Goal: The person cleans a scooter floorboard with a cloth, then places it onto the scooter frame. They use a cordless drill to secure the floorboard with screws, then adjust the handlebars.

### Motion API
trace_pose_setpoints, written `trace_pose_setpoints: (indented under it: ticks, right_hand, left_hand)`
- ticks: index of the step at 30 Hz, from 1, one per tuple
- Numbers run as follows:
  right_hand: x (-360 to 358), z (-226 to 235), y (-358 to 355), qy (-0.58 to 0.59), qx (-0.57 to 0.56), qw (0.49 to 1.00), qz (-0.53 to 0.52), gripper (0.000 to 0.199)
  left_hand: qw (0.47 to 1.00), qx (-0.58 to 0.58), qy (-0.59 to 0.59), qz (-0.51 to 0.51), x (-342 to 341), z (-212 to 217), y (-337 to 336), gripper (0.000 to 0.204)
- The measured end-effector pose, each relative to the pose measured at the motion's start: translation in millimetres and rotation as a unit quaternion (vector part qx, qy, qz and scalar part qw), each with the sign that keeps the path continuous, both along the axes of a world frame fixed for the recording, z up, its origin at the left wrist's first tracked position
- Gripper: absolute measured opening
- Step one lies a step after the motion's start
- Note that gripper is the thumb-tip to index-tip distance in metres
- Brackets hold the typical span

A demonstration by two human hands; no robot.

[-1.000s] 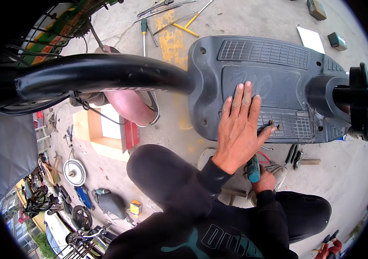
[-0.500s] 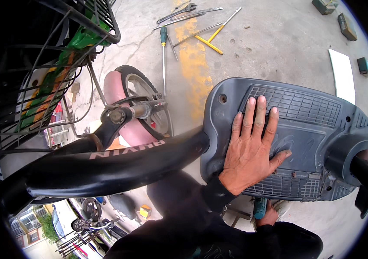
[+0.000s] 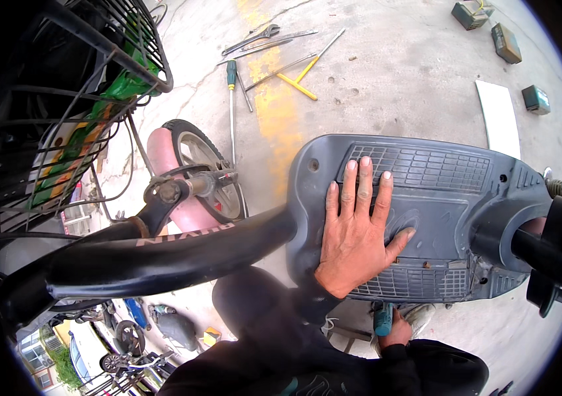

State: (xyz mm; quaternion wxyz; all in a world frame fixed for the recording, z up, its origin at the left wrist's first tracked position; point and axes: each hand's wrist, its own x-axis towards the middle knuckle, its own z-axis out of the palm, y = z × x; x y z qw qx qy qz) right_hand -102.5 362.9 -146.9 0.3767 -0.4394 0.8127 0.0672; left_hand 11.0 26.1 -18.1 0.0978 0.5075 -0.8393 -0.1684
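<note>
My left hand lies flat on the dark grey plastic footboard of an electric bike, fingers spread over its ribbed pad and thumb out to the right. A thick black frame tube runs left from the footboard toward the front fork. Below the footboard's near edge, my right hand is closed around a teal cordless drill. The footboard hides the drill's front end. Small brown bits lie on the near part of the footboard.
At left stand a black wire basket and a pink-fendered front wheel. Beyond lie a green-handled screwdriver, a yellow T-handle wrench and an adjustable wrench. At right are a white board and several batteries.
The view has shifted, so the footboard and floor tools sit farther left in the picture. My left hand keeps its place on the footboard, and my right hand still grips the drill.
</note>
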Motion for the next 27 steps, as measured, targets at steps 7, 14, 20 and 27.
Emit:
trace_pose_setpoints:
  ticks: [7, 14, 20, 27]
  right_hand:
    - [12.4, -7.8, 17.0, 0.041, 0.036, 0.997, 0.063, 0.047]
    - [24.2, -2.9, 15.9, 0.064, -0.021, 0.997, 0.036, 0.033]
    - [10.4, 25.9, -16.9, 0.078, -0.031, 0.996, 0.035, 0.029]
    - [27.5, 3.8, -18.9, 0.121, -0.032, 0.977, 0.17, 0.023]
  left_hand:
    - [0.995, -0.09, 0.046, 0.003, 1.1, -0.9, 13.0, 0.07]
    - [0.975, -0.158, 0.152, 0.035, 11.3, -5.5, 29.5, 0.042]
    - [0.987, -0.141, 0.067, -0.041, 15.0, 27.3, 36.0, 0.038]
    - [0.976, 0.007, -0.045, -0.212, 66.5, 72.5, 28.2, 0.039]
